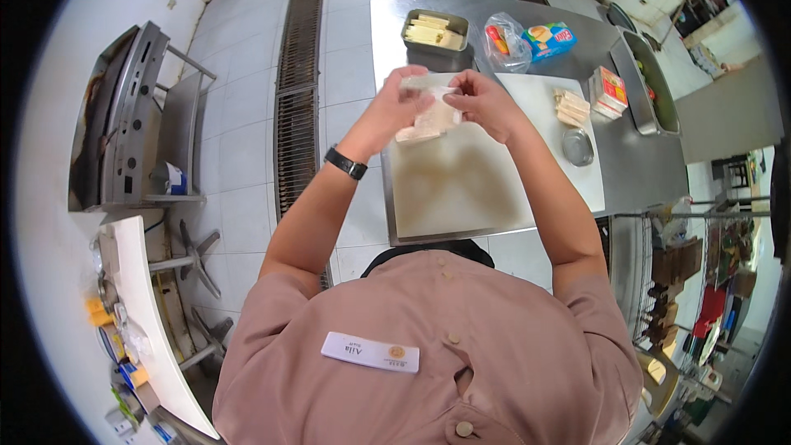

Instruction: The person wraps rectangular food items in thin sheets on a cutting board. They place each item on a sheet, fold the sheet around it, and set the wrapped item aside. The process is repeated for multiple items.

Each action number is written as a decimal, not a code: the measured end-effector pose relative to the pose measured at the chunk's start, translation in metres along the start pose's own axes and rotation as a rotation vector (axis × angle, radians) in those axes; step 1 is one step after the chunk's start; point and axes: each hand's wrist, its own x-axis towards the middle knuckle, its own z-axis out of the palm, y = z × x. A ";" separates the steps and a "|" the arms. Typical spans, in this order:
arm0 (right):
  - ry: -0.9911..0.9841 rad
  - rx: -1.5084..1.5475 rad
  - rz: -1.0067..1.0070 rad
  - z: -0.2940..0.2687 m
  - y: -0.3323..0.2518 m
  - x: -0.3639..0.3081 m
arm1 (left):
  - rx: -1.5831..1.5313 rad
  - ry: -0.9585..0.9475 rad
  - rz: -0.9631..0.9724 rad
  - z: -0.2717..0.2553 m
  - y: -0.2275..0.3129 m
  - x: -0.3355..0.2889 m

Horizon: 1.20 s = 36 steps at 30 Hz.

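Observation:
Over the far left of a white cutting board (540, 189), both my hands hold a thin, whitish, see-through wrapper (441, 113). My left hand (391, 115) grips its left side with bent fingers. My right hand (488, 107) pinches its right edge between thumb and fingers. Whether something lies inside the wrapper I cannot make out. Just below it, a pale, flat-sided piece that looks like cut sandwich (418, 133) shows in part near my left fingers. Farther right on the board stands a stack of pale cut sandwiches (570, 107), with a small round metal dish (578, 147) beside it.
A metal container (435, 48) of pale sandwich pieces stands beyond my hands. Beside it are a plastic bag (511, 49) with red and yellow contents and a blue-and-yellow box (550, 41). A red-and-white carton (608, 92) and a deep metal tray (666, 107) stand at the right.

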 end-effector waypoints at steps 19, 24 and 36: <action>0.442 -0.145 0.114 0.010 0.078 -0.111 | 0.592 -0.193 0.276 0.056 -0.087 -0.014; 0.382 -0.244 0.189 0.017 0.085 -0.132 | 0.820 -0.319 0.351 0.055 -0.081 -0.006; 0.360 -1.104 -0.744 -0.045 -0.009 0.108 | 1.039 0.113 0.396 0.084 -0.089 -0.084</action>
